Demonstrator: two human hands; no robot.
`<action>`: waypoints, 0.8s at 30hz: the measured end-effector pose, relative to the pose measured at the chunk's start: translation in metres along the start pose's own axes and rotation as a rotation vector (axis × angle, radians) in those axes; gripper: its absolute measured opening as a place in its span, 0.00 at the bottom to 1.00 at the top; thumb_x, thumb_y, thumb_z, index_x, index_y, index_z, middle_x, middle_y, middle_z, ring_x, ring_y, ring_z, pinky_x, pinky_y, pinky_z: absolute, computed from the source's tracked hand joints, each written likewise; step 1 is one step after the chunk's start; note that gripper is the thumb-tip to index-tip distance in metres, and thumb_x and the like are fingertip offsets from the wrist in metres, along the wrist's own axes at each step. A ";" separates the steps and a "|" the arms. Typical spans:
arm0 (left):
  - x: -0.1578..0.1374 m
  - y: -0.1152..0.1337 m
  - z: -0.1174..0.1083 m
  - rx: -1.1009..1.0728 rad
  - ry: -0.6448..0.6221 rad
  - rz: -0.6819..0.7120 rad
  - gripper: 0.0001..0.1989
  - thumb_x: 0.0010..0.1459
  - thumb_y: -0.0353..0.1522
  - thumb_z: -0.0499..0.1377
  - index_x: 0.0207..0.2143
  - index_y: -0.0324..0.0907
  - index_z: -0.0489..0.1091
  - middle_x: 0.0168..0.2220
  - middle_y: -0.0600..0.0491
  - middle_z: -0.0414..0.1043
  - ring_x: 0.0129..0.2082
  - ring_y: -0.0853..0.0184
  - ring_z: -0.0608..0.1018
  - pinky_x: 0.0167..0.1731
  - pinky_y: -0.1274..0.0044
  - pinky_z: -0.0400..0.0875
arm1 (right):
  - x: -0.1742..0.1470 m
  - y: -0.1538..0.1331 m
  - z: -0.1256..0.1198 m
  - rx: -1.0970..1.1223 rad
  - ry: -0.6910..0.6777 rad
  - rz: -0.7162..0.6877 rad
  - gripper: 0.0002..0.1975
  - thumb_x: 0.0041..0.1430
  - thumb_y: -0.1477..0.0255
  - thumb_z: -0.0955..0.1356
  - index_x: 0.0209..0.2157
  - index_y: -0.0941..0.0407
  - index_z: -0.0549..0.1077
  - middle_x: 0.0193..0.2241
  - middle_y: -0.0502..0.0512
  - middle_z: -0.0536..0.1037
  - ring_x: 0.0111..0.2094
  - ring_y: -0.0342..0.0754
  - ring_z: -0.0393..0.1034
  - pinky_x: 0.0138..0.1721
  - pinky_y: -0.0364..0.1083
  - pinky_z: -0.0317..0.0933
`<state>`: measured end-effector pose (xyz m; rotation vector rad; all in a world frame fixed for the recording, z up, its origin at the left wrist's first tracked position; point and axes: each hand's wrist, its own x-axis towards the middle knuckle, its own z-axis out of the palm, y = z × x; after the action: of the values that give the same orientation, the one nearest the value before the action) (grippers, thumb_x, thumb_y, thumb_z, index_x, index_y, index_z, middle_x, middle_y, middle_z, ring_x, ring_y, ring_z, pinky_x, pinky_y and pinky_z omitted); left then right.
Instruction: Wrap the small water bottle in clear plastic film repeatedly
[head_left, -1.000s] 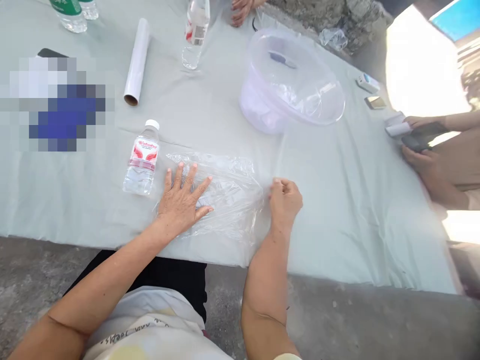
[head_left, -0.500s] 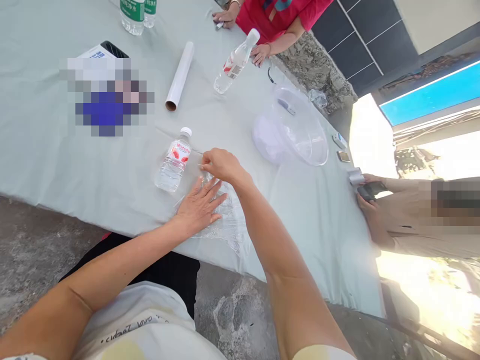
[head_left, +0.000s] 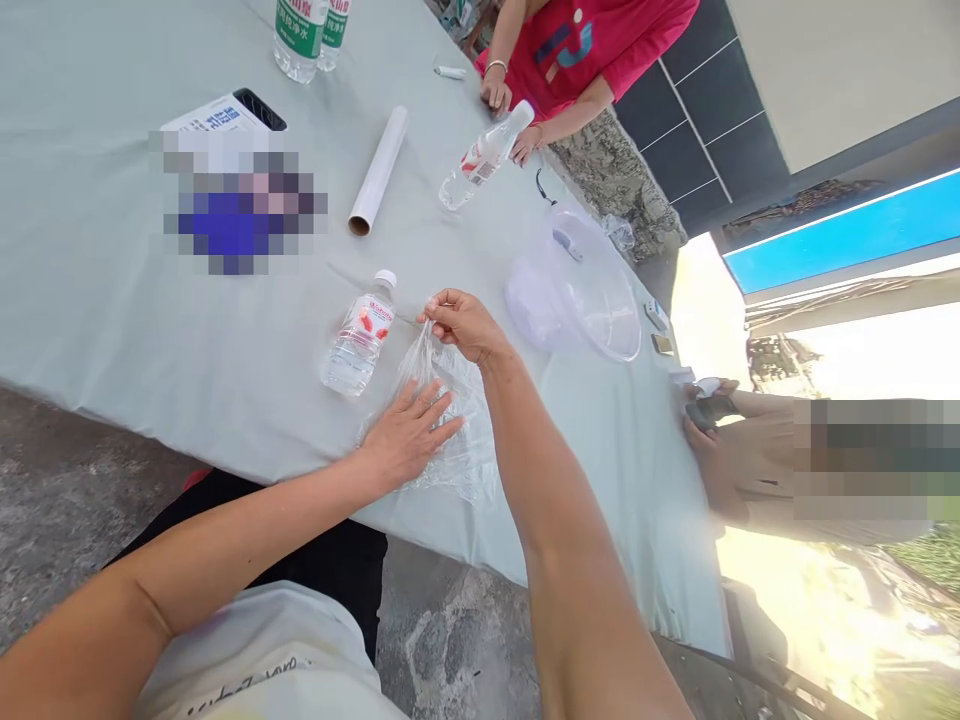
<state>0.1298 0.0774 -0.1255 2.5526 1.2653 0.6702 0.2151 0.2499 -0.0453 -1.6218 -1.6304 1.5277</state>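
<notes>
A crumpled sheet of clear plastic film lies near the front edge of the pale green tablecloth. My left hand rests flat on it with the fingers spread. Pinched between the thumb and fingers of my right hand is the film's far end, drawn up into a gathered fold above the table. Just left of the hands, a water bottle with a white cap and a red-and-white label seems to lie or stand tilted by the camera's angle; I cannot tell which.
Beyond the bottle lies a white roll. A clear basin sits to the right, another bottle farther off. Green-labelled bottles and a phone are at upper left. A person in red and one in beige are at the table.
My right hand has lifted the film's end, pulling it into a taut gather. My left hand stays spread on the film. The camera view has shifted slightly.
</notes>
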 end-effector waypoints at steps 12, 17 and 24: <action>0.012 0.004 -0.002 0.029 -0.126 -0.238 0.35 0.63 0.49 0.57 0.68 0.47 0.61 0.71 0.42 0.53 0.71 0.38 0.52 0.67 0.44 0.46 | -0.044 -0.052 0.078 -0.812 0.116 -0.111 0.42 0.56 0.44 0.67 0.66 0.51 0.58 0.29 0.55 0.78 0.32 0.56 0.74 0.37 0.51 0.64; 0.014 0.004 -0.006 0.027 -0.141 -0.281 0.31 0.65 0.40 0.56 0.70 0.49 0.57 0.71 0.44 0.56 0.72 0.44 0.54 0.67 0.45 0.49 | -0.043 -0.040 0.115 -0.737 0.117 -0.101 0.42 0.58 0.57 0.66 0.71 0.45 0.49 0.40 0.59 0.78 0.36 0.57 0.74 0.41 0.56 0.67; 0.010 -0.003 -0.024 -0.032 -0.224 -0.363 0.38 0.63 0.47 0.59 0.71 0.46 0.54 0.74 0.43 0.42 0.73 0.41 0.43 0.69 0.46 0.41 | -0.059 -0.011 0.070 0.085 0.086 -0.097 0.43 0.57 0.59 0.67 0.70 0.47 0.48 0.49 0.55 0.78 0.43 0.53 0.77 0.45 0.53 0.71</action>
<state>0.1212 0.0873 -0.1025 2.2096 1.5608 0.3162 0.1662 0.1721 -0.0353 -1.5197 -1.5536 1.4396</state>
